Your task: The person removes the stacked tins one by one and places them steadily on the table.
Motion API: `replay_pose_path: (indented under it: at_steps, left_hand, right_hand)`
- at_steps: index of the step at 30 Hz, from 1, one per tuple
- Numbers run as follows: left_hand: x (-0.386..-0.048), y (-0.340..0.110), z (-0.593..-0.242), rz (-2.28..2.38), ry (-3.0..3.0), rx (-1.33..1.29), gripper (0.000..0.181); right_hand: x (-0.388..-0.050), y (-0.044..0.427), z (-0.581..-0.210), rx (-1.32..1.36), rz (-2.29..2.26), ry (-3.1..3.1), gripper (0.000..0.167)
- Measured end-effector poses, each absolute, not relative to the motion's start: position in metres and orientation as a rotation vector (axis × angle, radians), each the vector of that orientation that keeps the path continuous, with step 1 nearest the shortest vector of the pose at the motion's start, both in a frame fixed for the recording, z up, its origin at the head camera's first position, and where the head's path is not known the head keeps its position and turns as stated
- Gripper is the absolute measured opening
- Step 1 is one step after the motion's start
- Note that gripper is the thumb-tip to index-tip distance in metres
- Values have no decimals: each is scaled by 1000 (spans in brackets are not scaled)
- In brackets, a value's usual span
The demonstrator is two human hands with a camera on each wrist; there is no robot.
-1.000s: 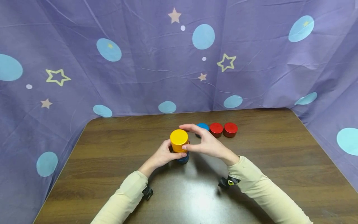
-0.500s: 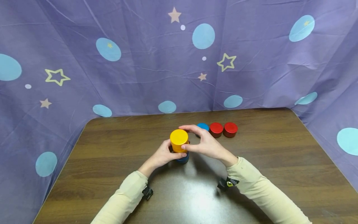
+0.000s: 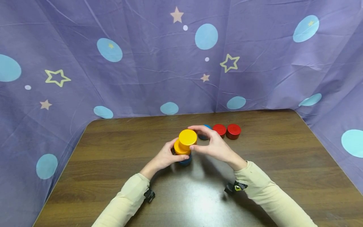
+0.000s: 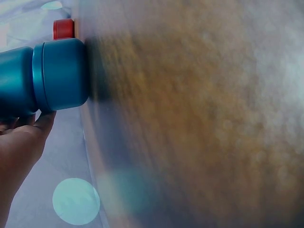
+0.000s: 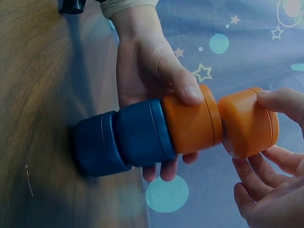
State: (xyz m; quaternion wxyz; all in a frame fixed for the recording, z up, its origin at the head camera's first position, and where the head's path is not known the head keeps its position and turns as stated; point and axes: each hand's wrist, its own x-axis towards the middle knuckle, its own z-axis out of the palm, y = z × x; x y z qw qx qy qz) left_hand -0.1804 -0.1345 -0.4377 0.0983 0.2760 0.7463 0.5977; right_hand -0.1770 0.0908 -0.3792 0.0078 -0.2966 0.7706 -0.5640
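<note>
Three lidded jars form a stack in the head view: two blue jars, the lower blue jar standing on the table and the upper blue jar on it, under a yellow-orange jar. My left hand grips that yellow-orange jar from the left, thumb across its near side. Above it, my right hand pinches another yellow-orange jar between thumb and fingers. This top jar sits off to the right and is tilted against the one below. Only blue jars of the stack show in the left wrist view.
Behind the right hand stand a partly hidden blue jar and two red jars, the left red jar and the right red jar, in a row on the wooden table. A purple curtain hangs past its far edge.
The right hand has shifted to the right with the top yellow-orange jar, which was in line with the stack before and now uncovers the lower one's lid. The left hand stays put.
</note>
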Motion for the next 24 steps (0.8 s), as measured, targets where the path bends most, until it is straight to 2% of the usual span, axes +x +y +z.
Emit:
replay_pose_path:
  at_steps: [6,24]
  left_hand:
    - [-181,-134,-438,1764,2209,826,50]
    - [-182,-133,-440,1814,2153,818,49]
  right_hand:
    - [-178,100,-380,-936,-1813,2376,54]
    - [-180,127,-391,-836,-1910,2355,56]
